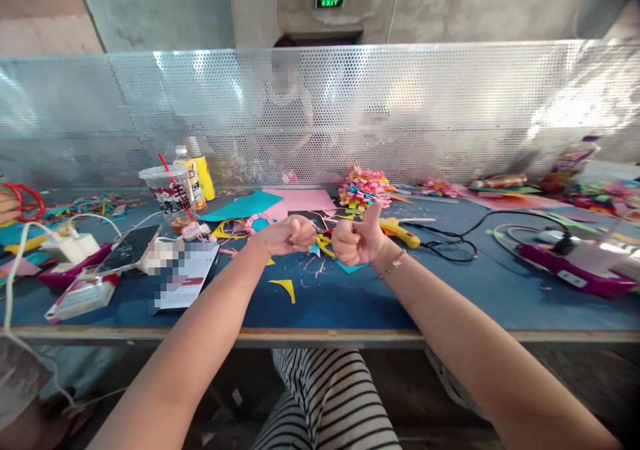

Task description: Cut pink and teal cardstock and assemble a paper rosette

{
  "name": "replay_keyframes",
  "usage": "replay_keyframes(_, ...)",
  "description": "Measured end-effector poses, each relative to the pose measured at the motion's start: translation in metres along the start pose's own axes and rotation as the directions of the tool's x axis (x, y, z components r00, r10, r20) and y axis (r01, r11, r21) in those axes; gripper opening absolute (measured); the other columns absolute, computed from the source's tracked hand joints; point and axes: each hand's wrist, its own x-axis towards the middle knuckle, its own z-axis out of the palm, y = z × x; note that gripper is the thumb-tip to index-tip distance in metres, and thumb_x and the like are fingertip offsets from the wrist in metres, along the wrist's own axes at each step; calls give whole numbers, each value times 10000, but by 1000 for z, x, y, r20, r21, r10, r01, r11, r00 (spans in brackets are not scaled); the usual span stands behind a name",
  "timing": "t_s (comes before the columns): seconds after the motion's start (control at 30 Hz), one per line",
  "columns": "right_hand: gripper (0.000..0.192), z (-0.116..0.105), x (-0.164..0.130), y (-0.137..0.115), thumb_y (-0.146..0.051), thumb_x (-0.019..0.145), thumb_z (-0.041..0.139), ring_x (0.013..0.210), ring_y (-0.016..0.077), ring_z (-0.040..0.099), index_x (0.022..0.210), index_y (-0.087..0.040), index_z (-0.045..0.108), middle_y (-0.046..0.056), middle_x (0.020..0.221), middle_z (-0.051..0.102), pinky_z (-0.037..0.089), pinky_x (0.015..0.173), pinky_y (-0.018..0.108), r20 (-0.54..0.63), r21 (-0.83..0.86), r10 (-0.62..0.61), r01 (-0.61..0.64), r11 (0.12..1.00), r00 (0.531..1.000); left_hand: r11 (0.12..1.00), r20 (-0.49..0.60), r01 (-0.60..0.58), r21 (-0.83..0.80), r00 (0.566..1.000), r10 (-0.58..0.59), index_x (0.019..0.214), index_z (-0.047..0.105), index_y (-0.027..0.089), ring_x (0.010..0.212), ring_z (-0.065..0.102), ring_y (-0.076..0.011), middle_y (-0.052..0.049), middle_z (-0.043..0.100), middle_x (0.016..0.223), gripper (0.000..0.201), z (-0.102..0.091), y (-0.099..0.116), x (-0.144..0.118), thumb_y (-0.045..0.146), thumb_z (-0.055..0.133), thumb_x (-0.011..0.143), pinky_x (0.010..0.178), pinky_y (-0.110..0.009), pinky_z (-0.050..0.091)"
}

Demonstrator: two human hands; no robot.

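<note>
Both of my hands are held up over the blue table, close together but apart. My left hand (pixel 291 235) is curled into a fist, with nothing showing in it. My right hand (pixel 353 240) is also closed, its thumb pointing up, and holds nothing I can see. Just right of it lies a yellow hot glue gun (pixel 409 237) with a black cord, partly hidden. A yellow loop, likely a scissors handle (pixel 326 246), shows between the hands. Behind my left hand are a pink fringed paper ring (pixel 259 223) and yellow paper cutouts (pixel 230 229).
Teal paper (pixel 245 205), pink paper (pixel 307 200) and a colourful paper-strip bundle (pixel 364 187) lie behind. Left are a drink cup (pixel 167 193), phone (pixel 133 247) and power strip (pixel 53 277); right, a purple power strip (pixel 575 273). A perforated metal screen (pixel 450 103) separates me from a person.
</note>
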Motion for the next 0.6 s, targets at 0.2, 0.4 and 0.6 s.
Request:
replay_keyframes(0.2,696,-1,-2,-2,-894,538,200,369,28,100,474,-201,207,-82,452,114,144,296,167,-13,7,-3,3,1000,1000,995,-93,-46,-89,995,38,523,467,158,467,341,-53,34,396,498,412,2,-2,4,466,741,524,444,-212,284)
replay_keyframes(0.4,662,0,-2,-7,-861,603,225,365,32,93,503,-207,223,-89,452,126,130,305,182,36,-209,-64,71,975,997,886,-328,108,451,943,52,690,619,146,517,453,-79,-8,560,618,190,-9,-24,19,297,678,590,513,-220,360)
replay_keyframes(0.6,431,-12,-6,-15,-535,771,497,458,81,339,557,-176,395,-17,504,385,239,429,214,-558,-823,-285,-476,310,779,438,-435,280,854,846,307,676,632,185,657,557,-166,-54,640,715,91,-22,-42,21,161,605,592,603,-250,401)
